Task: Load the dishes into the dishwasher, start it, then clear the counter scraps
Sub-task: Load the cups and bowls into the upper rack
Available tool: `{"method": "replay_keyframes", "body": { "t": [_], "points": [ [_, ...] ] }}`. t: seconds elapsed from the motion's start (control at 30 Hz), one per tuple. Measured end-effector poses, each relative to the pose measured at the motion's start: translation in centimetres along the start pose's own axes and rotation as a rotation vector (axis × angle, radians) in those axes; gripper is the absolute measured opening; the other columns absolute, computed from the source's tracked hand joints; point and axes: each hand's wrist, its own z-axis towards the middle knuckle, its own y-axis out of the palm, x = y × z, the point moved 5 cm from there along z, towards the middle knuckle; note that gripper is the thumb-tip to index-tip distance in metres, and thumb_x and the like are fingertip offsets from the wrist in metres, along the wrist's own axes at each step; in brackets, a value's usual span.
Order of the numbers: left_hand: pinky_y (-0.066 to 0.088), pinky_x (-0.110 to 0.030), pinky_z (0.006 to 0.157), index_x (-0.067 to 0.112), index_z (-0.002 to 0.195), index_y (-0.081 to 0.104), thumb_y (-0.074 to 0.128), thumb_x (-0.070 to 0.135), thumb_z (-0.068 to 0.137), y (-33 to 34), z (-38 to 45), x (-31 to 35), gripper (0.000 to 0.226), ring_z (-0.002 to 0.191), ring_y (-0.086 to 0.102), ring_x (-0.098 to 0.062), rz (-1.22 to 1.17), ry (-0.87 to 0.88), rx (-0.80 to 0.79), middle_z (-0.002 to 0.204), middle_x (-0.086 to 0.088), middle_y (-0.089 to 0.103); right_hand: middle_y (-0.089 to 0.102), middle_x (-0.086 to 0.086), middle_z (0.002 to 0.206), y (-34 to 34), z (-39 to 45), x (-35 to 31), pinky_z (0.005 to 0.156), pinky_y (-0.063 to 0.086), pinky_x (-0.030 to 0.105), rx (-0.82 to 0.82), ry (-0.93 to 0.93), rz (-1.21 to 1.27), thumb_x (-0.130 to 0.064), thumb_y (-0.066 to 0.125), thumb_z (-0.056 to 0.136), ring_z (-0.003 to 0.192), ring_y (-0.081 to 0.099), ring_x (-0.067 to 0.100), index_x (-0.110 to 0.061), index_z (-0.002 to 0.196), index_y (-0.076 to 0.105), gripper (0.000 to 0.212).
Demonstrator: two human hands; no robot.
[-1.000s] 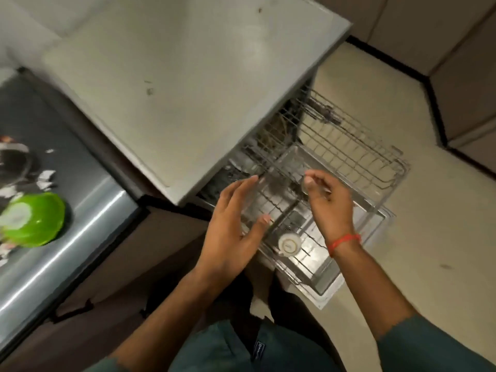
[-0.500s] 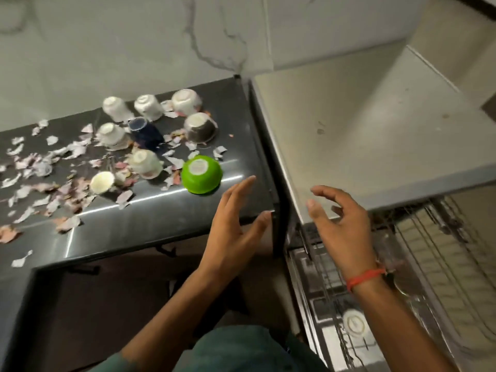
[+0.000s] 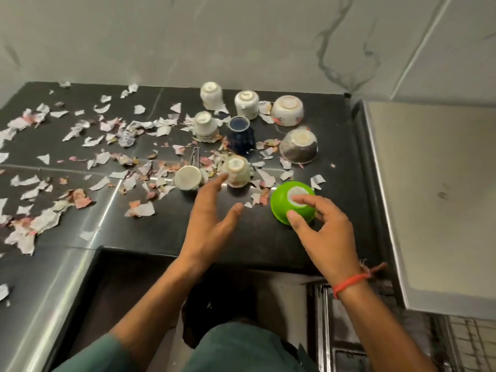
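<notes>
- Step in hand: loading. Judged from the layout, the next dish is being collected from the counter; starting the machine and clearing the scraps are not yet done.
- Right hand: fingers spread and curved over the upturned green bowl, fingertips on its base ring and thumb at its near wall. Whether the grip has closed cannot be told; the bowl sits on the counter.
- Left hand: open, fingers straight, holding nothing; its forefinger tip points at the floral cup and lies just beside it (contact uncertain).
- Task items: seven more upturned cups and bowls stand behind the green bowl, among them a dark blue cup and a steel bowl. Torn paper scraps cover the counter to the left and lie between the dishes.
- Next move, as a judgement: close the right hand round the bowl, lift it clear of its neighbours, and carry it right and down to the dishwasher rack.
- Hidden or unclear: only a blurred corner of the rack shows at lower right, under the grey dishwasher top; its contents cannot be read. A thin metal item lies among the scraps (type unclear).
</notes>
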Motion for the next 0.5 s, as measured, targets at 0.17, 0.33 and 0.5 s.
{"method": "replay_keyframes", "body": {
  "t": [0.17, 0.33, 0.5],
  "points": [
    [0.042, -0.033, 0.113, 0.036, 0.151, 0.042, 0.072, 0.028, 0.093, -2.6, 2.6, -2.5, 0.065, 0.130, 0.046, -0.001, 0.018, -0.052, 0.060, 0.145, 0.011, 0.047, 0.064, -0.021, 0.105, 4.3, 4.2, -2.7, 0.100, 0.046, 0.029, -0.176, -0.036, -0.118, -0.028, 0.079, 0.081, 0.109, 0.059, 0.006, -0.033, 0.111, 0.070, 0.032],
    [0.025, 0.000, 0.101, 0.035, 0.149, 0.043, 0.071, 0.025, 0.094, -3.5, 4.0, -4.4, 0.063, 0.130, 0.035, 0.008, 0.048, -0.075, 0.086, 0.147, 0.014, 0.043, 0.054, -0.002, 0.132, 9.5, 8.2, -2.6, 0.107, 0.041, 0.029, -0.416, -0.013, -0.305, -0.037, 0.079, 0.080, 0.127, 0.048, 0.016, -0.031, 0.136, 0.053, 0.062],
    [0.033, -0.018, 0.108, 0.032, 0.149, 0.043, 0.072, 0.025, 0.093, -3.4, 4.3, -5.3, 0.064, 0.134, 0.040, -0.001, 0.029, -0.069, 0.060, 0.148, 0.010, 0.045, 0.040, 0.006, 0.150, 13.6, 11.8, -1.8, 0.113, 0.031, 0.037, -0.455, -0.002, -0.469, -0.045, 0.083, 0.075, 0.140, 0.035, 0.027, -0.025, 0.152, 0.033, 0.094]
  ]
}}
